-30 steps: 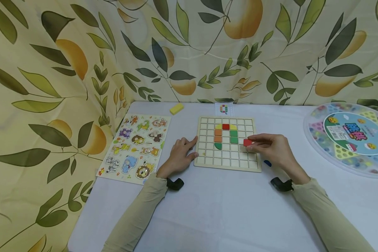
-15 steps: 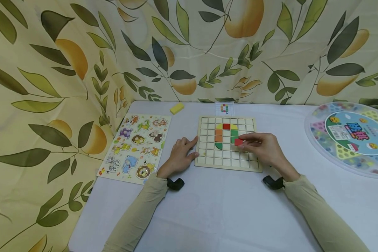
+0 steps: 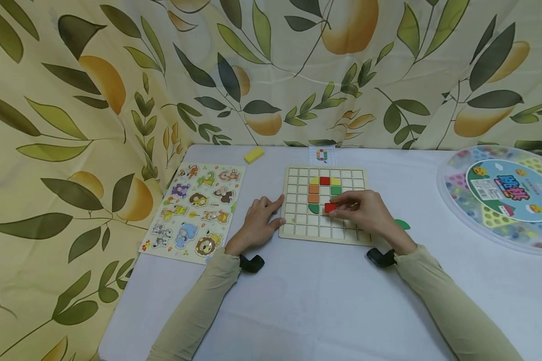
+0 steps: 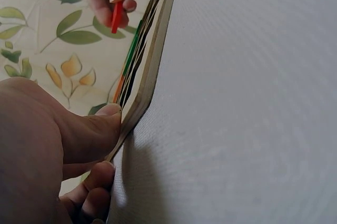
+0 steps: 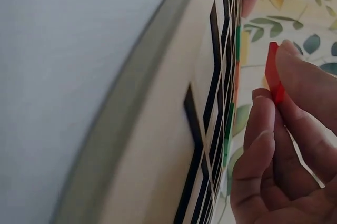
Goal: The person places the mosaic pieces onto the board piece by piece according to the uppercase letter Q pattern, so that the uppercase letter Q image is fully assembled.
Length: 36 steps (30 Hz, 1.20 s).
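Observation:
In the head view, my right hand (image 3: 361, 213) pinches a red square tile (image 3: 329, 207) between thumb and fingers over the lower middle of the wooden grid board (image 3: 293, 230). The right wrist view shows the red tile (image 5: 274, 71) held on edge, apart from the board. My left hand (image 3: 255, 225) touches the board's left edge with thumb and extended index finger; its thumb (image 4: 95, 134) lies against the rim in the left wrist view. On the grid, an orange tile (image 3: 313, 198), a green quarter-round tile (image 3: 313, 208) and several others form part of a ring.
A small pattern card (image 3: 322, 155) lies behind the board, and a yellow block (image 3: 254, 155) at the back left. An animal puzzle board (image 3: 191, 210) is at left. At right sits a round clear box (image 3: 506, 195). A green piece (image 3: 402, 224) lies beside my right wrist.
My right hand has carried the red tile leftward across the board. The green piece by the right wrist has come into view, while a blue one there is now hidden. My left hand stays put.

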### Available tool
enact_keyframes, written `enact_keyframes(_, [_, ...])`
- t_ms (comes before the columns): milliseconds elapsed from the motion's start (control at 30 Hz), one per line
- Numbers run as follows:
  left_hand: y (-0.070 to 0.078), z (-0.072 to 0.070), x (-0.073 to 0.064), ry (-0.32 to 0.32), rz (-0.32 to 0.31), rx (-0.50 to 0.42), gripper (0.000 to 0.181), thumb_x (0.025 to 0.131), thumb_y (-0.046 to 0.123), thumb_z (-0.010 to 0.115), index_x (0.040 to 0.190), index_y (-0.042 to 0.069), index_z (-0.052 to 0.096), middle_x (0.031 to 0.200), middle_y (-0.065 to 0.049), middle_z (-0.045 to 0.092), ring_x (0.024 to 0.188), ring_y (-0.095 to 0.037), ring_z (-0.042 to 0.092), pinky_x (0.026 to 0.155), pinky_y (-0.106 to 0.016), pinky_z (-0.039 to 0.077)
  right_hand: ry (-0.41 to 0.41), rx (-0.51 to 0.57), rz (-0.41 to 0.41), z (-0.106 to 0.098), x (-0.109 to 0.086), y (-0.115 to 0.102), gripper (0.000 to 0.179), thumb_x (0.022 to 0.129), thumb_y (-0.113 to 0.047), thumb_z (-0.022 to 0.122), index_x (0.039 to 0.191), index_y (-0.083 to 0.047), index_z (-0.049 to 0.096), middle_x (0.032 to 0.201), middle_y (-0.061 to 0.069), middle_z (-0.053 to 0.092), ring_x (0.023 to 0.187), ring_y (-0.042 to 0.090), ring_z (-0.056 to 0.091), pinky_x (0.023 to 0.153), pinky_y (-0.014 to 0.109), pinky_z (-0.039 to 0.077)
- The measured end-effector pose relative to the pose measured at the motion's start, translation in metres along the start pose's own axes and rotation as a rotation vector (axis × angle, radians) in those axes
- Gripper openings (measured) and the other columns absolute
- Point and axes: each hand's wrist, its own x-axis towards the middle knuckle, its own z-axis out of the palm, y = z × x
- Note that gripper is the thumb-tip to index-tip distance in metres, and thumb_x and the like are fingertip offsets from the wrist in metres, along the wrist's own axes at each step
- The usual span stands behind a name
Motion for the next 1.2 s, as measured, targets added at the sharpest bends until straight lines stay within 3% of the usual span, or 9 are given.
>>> enact_keyframes(500, [0.0,-0.001,0.001,0.001,0.008,0.002,0.065,0.106,0.023,0.064,0.164,0.007,0.038,0.106,-0.009,0.049,0.095,-0.021,0.035,0.087,-0.034,0.028,-0.037,-0.094,-0.003,0.01,0.008,-0.007,0.027,0.085,-0.015,0.091,0.107,-0.005,0.082,0.093,0.007,0.077,0.081,0.02,0.063,0.07,0.026,0.048])
enact_keyframes(900, [-0.002,0.0,0.001,-0.002,0.0,0.001,0.065,0.106,0.022,0.064,0.164,0.008,0.038,0.106,-0.009,0.049,0.095,-0.021,0.035,0.088,-0.034,0.028,-0.046,-0.161,-0.001,0.014,0.012,-0.013,0.026,0.085,-0.013,0.09,0.107,-0.002,0.082,0.099,0.013,0.079,0.084,0.023,0.064,0.075,0.033,0.049])
enact_keyframes(1200, [-0.002,-0.001,0.001,-0.008,0.008,0.0,0.065,0.106,0.022,0.064,0.164,0.008,0.038,0.106,-0.009,0.049,0.096,-0.021,0.036,0.088,-0.034,0.028,-0.017,-0.173,0.001,0.015,0.014,-0.012,0.025,0.085,-0.011,0.088,0.107,-0.001,0.082,0.097,0.014,0.079,0.083,0.024,0.063,0.075,0.035,0.047])
